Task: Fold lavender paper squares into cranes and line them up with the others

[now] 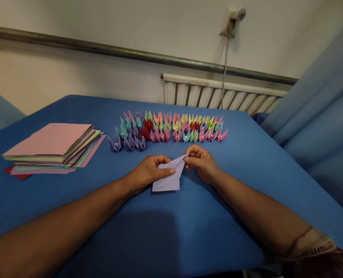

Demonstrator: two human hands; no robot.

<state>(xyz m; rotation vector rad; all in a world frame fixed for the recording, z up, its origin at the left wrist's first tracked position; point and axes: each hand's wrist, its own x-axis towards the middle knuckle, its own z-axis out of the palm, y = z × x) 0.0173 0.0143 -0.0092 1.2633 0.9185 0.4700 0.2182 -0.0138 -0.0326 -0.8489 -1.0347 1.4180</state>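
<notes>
A pale lilac sheet of folded paper (167,183) is between my hands, just above the blue table. My left hand (149,172) grips its left side, thumb lying on top and the fingers behind, partly hidden. With thumb and forefinger, my right hand (201,162) pinches the pointed upper right corner. The paper has creases and a straight lower edge. Beyond my hands stand several rows of small folded paper cranes (162,135) in purple, teal, red, pink, yellow and green.
A tall stack of coloured paper squares (52,137), pink on top, lies on the left of the blue-covered table (235,170). Behind the table are a metal rail (116,51), a white radiator (200,88) and a wall socket with a hanging cord (230,23). A blue curtain (318,88) hangs on the right.
</notes>
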